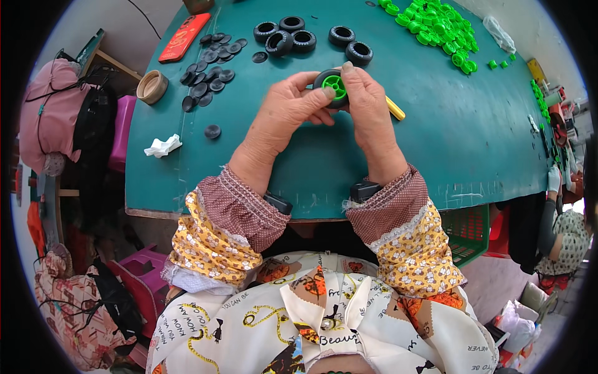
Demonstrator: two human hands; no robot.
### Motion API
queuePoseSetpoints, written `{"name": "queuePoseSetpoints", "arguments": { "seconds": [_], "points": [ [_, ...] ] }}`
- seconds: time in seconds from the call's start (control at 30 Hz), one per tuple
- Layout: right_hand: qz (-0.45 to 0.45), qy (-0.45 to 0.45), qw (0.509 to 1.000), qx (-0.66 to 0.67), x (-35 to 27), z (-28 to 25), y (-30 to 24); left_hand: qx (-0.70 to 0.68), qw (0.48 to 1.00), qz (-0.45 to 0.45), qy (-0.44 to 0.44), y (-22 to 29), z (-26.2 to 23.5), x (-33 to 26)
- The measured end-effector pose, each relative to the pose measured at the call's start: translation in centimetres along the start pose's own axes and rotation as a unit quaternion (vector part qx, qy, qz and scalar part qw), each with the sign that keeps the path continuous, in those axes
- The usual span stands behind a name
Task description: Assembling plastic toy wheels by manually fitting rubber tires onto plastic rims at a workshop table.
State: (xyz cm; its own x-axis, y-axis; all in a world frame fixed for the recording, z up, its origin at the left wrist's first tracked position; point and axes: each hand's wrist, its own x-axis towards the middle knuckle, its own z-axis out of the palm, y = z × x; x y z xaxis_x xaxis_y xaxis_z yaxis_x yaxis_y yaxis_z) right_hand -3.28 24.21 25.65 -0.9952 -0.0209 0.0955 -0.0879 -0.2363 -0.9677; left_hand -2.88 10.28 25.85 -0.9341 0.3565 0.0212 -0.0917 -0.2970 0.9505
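Between my two hands is a small toy wheel (337, 88), a black tire with a green spoked hub showing in its middle. My left hand (291, 103) grips its left side, thumb pressed on the green hub and fingers curled behind. On the right, my right hand (366, 100) holds the tire's rim with the thumb on top. Just beyond the hands lie several loose black tires (279, 43), with two more tires (359, 53) to their right. A yellow stick-like tool (395, 108) rests on the table beside my right hand, partly hidden by it.
Several black discs (213, 73) are scattered at the left, near a red phone-like item (184, 37) and a round tan container (151, 86). Crumpled white tissue (163, 146) lies nearer. Green hubs (439, 28) are heaped far right on the green table (473, 143). Another person (564, 234) sits at the right.
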Motion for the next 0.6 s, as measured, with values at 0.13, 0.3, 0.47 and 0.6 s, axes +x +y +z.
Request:
{"name": "queuePoseSetpoints", "arguments": {
  "seconds": [0.13,0.3,0.47,0.6],
  "points": [
    [0.022,-0.005,1.0,0.019,-0.07,0.27,-0.13,0.029,0.999,0.021,0.004,-0.45,-0.06,0.2],
    [-0.002,-0.039,0.999,-0.034,-0.08,0.37,0.34,0.059,0.998,0.031,0.017,-0.11,-0.03,-0.06],
    [0.008,-0.041,0.999,-0.031,-0.09,0.25,0.39,0.068,0.997,0.037,0.019,-0.22,-0.23,0.07],
    [0.021,-0.053,0.998,0.007,-0.08,0.2,0.3,0.067,0.997,0.03,0.027,-0.3,-0.06,-0.09]
  ]
}}
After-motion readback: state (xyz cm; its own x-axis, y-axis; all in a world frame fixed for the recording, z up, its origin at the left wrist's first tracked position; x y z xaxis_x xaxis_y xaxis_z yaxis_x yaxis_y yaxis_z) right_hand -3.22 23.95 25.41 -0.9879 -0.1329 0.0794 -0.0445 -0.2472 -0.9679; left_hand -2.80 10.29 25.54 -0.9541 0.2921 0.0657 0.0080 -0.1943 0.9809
